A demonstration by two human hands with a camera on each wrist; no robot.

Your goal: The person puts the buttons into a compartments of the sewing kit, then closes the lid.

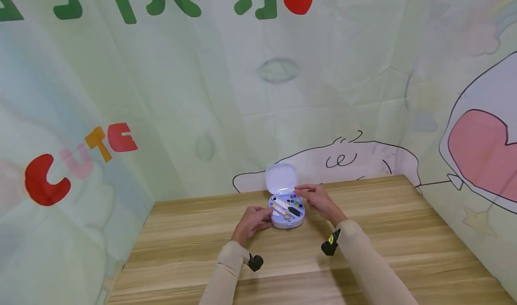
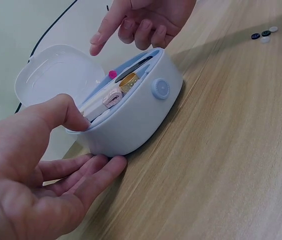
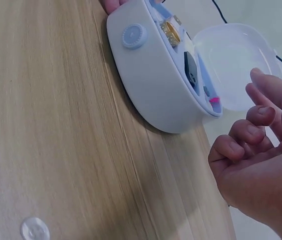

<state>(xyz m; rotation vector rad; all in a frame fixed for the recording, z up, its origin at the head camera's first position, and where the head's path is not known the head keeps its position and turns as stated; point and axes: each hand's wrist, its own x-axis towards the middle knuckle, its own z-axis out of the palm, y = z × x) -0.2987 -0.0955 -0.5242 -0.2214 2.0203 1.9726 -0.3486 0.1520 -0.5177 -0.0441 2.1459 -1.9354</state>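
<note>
Wooden table (image 1: 363,233) low in the frame, walled by pale green cartoon cloth (image 1: 181,94). Open sewing box (image 1: 286,211) at table centre, gripped at its left side by left hand (image 1: 252,222). Right hand (image 1: 319,199) just right of box, hovering loosely curled, holding nothing.

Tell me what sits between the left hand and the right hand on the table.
The open sewing kit box sits between them, best seen in the head view. The left hand holds its left side; the right hand hovers at its right edge.
</note>
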